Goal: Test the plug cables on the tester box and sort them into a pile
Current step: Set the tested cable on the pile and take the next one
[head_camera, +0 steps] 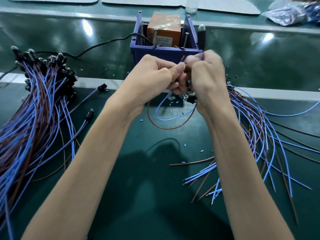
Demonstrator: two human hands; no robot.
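Note:
The tester box (164, 49) is a blue open crate with an orange unit inside and two upright metal pins on its front rim. My left hand (155, 75) pinches a brown wire end just in front of the box. My right hand (207, 73), blurred, grips a plug cable (201, 37) whose black plug with a clear tip stands upright beside the box's right wall. Its blue and brown wires (166, 118) loop down below both hands. A large pile of plug cables (34, 104) lies at the left. Another bunch of cables (259, 132) spreads at the right.
A black power cord (103, 43) runs left from the box over the green mat (147, 170). Two single plug cables (90, 115) lie near the left pile. Small blue wire offcuts dot the mat. A plastic bag (290, 13) sits at the back right.

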